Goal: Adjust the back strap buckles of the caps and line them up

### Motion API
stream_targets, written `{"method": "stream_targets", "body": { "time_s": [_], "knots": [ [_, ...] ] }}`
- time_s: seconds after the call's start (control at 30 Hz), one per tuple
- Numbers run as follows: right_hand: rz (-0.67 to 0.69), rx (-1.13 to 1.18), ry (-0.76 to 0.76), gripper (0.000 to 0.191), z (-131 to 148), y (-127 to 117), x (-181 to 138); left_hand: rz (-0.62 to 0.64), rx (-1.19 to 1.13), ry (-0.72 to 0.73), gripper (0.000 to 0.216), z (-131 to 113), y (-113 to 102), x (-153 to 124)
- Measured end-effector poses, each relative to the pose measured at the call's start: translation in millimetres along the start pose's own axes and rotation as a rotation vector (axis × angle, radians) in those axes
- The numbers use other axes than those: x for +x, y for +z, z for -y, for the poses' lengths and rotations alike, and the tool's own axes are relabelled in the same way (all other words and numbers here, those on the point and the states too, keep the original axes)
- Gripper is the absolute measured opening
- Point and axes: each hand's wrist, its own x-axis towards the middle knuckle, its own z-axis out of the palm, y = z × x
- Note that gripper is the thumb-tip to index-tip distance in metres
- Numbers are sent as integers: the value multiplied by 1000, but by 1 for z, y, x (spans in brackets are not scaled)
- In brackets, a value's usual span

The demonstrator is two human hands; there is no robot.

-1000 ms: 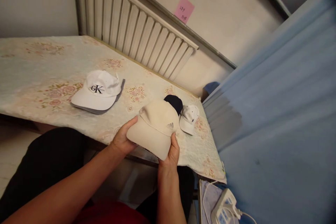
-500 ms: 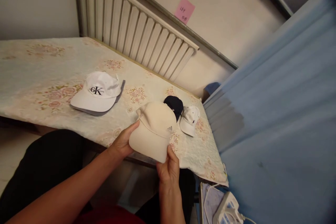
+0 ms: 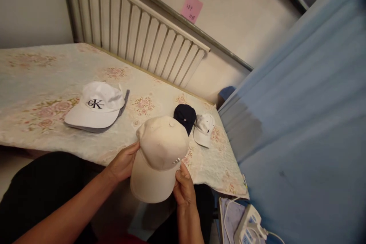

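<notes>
Between both hands I hold a cream baseball cap [image 3: 162,143] over the front edge of the bed, its brim pointing down toward me. My left hand [image 3: 123,163] grips its left side, where crown and brim meet; the fingertips are hidden behind it. On the right side of the brim, my right hand [image 3: 184,186] is closed with the thumb in front. Just beyond lie a black cap [image 3: 185,116] and a small white cap [image 3: 204,129]. To the left, a white cap with "CK" lettering [image 3: 100,101] rests on top of a grey cap [image 3: 100,129].
A floral cover [image 3: 71,70] spreads over the bed. Behind it runs a white radiator [image 3: 137,32], with a pink note [image 3: 191,8] on the wall above. A blue curtain [image 3: 300,122] hangs at the right. Below it, a white power strip [image 3: 250,225] with cables sits on a small stand.
The cream cap has tipped, its brim swinging lower and toward me, so the top of the crown now shows. Both hands moved with it. The view has shifted slightly.
</notes>
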Motion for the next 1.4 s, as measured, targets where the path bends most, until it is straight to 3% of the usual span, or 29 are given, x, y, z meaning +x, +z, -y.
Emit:
{"method": "stream_targets", "body": {
  "time_s": [0.47, 0.73, 0.97, 1.07, 1.2, 1.3, 1.4],
  "knots": [
    [-34, 4, 15, 63, -7, 10, 0, -144, 167, -26, 41, -3, -22, 2],
    [-24, 70, -35, 58, -7, 14, 39, -196, 238, -43, 33, -18, -25, 20],
    [-28, 99, -94, 52, -11, 19, 129, -246, 328, 66, 32, -41, -37, 59],
    [-49, 123, -130, 50, -9, 21, 184, -315, 347, 127, 34, -68, -36, 91],
    [-113, 164, -176, 46, -2, 30, 271, -231, 341, 212, 46, -121, -25, 147],
    [-255, 228, -228, 41, -1, 36, 332, -193, 288, 271, 50, -153, -26, 193],
    [-418, 266, -214, 35, -14, 34, 373, -218, 274, 251, 42, -166, -46, 232]
  ]
}}
